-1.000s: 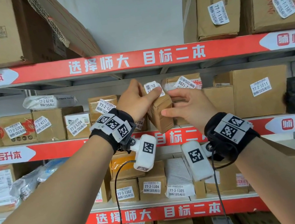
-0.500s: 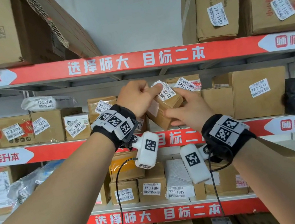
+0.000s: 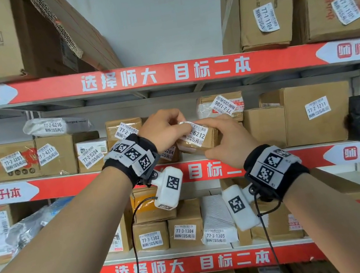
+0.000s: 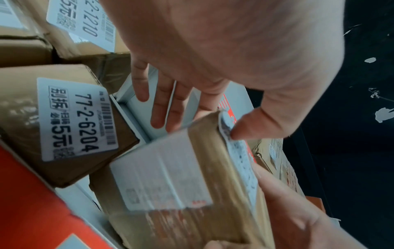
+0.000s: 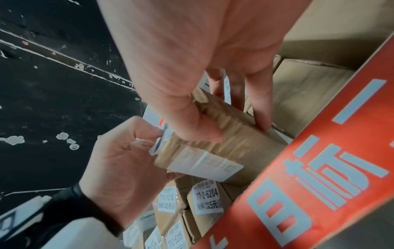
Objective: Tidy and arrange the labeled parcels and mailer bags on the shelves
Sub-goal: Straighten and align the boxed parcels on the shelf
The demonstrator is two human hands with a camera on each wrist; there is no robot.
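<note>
Midway through, by the look of it. Both hands busy with one small brown cardboard parcel [image 3: 198,138] bearing a white label ending 6212, held at the front edge of the middle metal shelf with the red banner strip [image 3: 67,184], not yet set down flat. Left hand [image 3: 165,131] pinching the parcel's upper left corner at the label edge, thumb tip on the label in the left wrist view. Right hand [image 3: 227,137] wrapped over the right end, thumb on the near face and fingers [image 5: 259,107] reaching down the far side. Just left of it, a brown taped box labelled 77-2-6204 [image 4: 70,121], standing on the same shelf; to the right, a large plain cardboard box labelled 77-2-1211 [image 3: 314,112].

Left to do, judging from the rows: seating this parcel in the gap between its neighbours with the label outward, then the tilted mailers and boxes elsewhere, such as the white mailer bag marked 77-2-6216 [image 3: 57,126] lying across box tops.

Against a second ago: parcel then stood on end, tall and upright; half a second ago tipped diagonally; now turned nearly level, label facing out, lower and closer to the shelf.
</note>
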